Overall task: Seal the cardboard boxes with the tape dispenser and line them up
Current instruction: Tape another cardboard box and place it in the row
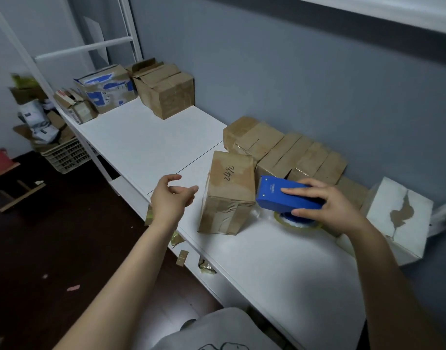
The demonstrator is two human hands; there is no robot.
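Right hand (pixel 330 208) firmly around blue tape dispenser (pixel 272 198); left hand (pixel 170 198) slack, empty, beside cardboard box (pixel 228 195) with handwritten "249"

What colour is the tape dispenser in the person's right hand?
Blue, clearest in the head view: tape dispenser, right hand.

The long white bench (pixel 141 137) runs along the grey wall, a thin seam crossing its top. At its far end stand a brown box (pixel 170 93), a blue-printed box (pixel 106 88) and small boxes (pixel 76 106). Midway a row of taped boxes (pixel 292 155) lies against the wall, with an upright box (pixel 228 192) just in front. Beside it the right hand (pixel 328 205) holds a tape dispenser (pixel 270 200), roll down at the bench top. A white box (pixel 398 218) stands further right. Tape scraps (pixel 177 239) hang from the front edge.
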